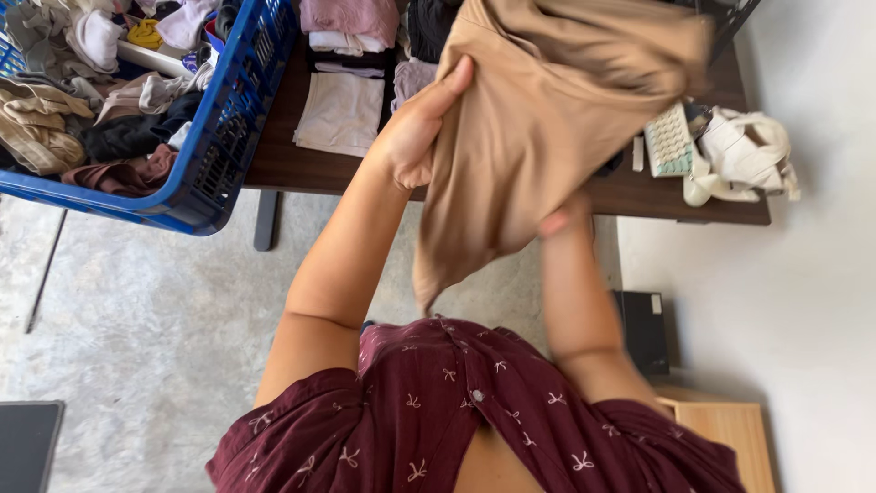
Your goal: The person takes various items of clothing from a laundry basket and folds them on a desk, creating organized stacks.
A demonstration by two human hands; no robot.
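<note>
Tan garment (547,119) betw. both hands: L hand (415,132) gripping edge, R hand (564,219) beneath.

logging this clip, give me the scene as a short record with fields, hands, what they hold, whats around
left hand: grips the upper edge of a tan garment, thumb up
right hand: blurred, at the garment's lower part, mostly hidden by the cloth
garment: held up above a dark wooden table, hanging loose
basket: blue plastic basket full of mixed clothes, at left
folded pile: folded clothes on the table
floor: grey concrete floor
</note>
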